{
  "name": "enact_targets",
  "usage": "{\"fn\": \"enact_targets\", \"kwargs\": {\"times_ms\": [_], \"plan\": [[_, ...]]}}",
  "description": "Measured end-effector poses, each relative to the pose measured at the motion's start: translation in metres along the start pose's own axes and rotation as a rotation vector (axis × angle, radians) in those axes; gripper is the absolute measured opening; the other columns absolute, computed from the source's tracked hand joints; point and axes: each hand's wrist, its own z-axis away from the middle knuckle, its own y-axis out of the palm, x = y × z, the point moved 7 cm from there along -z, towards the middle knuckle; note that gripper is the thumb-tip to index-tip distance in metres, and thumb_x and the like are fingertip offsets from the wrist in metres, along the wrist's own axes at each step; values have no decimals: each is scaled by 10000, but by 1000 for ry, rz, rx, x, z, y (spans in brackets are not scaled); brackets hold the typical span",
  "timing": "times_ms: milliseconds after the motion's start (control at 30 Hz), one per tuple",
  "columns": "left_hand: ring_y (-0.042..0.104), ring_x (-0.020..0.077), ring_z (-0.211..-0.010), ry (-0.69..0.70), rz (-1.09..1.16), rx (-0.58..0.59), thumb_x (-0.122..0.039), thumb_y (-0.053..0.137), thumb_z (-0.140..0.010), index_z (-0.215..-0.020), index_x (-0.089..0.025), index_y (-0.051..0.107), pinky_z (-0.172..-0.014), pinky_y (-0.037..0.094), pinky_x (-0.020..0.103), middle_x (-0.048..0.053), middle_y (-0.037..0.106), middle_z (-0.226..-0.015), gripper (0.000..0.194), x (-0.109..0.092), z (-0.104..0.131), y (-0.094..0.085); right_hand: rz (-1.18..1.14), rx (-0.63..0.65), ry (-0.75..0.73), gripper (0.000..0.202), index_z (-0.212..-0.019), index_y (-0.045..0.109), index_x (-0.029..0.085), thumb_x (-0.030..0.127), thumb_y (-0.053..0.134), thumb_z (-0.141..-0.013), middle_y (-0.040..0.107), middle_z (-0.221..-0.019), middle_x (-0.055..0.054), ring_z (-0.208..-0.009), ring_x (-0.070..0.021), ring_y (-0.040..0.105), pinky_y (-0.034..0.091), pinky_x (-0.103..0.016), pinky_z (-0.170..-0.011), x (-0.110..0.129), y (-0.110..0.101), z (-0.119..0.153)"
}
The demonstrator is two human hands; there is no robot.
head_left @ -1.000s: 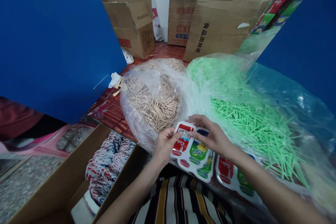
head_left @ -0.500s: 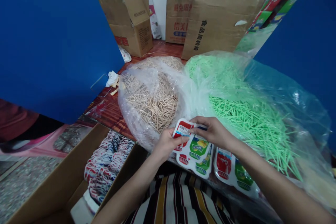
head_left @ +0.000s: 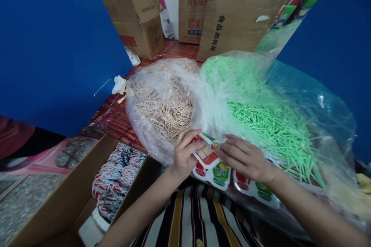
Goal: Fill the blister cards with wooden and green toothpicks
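Observation:
My left hand grips the left side of a small red and white packet, its fingers closed on the edge. Tan sticks show in the packet's window. My right hand lies over the packet's right side, fingers together and touching it. Below the hands are flat cards printed with a green bottle and a red one. More such cards lie under my right wrist. Beyond my left hand is a clear bag of tan sticks; a bag of green sticks lies to the right.
An open carton at lower left holds many stacked packets. Cardboard boxes stand at the back of the red-brown table. Blue panels flank both sides. A person's dark red sleeve shows at the far left.
The packet between my hands now shows its windowed side with the sticks. My left fingers have come up round its edge, and my right hand has flattened over it. The view has shifted slightly.

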Motion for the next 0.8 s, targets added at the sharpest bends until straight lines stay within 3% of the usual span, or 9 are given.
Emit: {"fn": "enact_targets", "kwargs": {"times_ms": [200,467,667,800], "plan": [[594,231,-1040,203,-144,-46,-111,605,-787,-1016,-236,664,-881,499,430,95,661,-1078,267,-15,6,-3,76,0,-90,297,-1131,620,250,168,456,-898,696,-982,-42,-988,-201,618,457,-425,-1026,9,-5,15],[631,219,-993,177,-146,-10,-172,581,-814,-888,-253,700,-869,526,411,65,697,-1008,162,-13,5,-5,12,-57,35,372,-1267,536,298,212,417,-926,691,-1058,-24,-1023,-207,622,484,-440,-995,-4,-5,32],[623,232,-1003,238,-172,5,-110,608,-779,-979,-227,673,-861,533,417,87,686,-986,241,-19,5,-3,25,-121,-10,314,-1182,600,237,176,480,-898,705,-974,-55,-963,-200,635,497,-415,-965,2,-15,26],[650,201,-908,246,-84,-38,-46,550,-788,-974,-195,652,-772,557,356,89,687,-945,259,-25,12,-12,-264,-106,167,198,-1038,643,201,204,590,-847,687,-884,-50,-842,-167,640,539,-341,-822,-14,-14,10]]}}
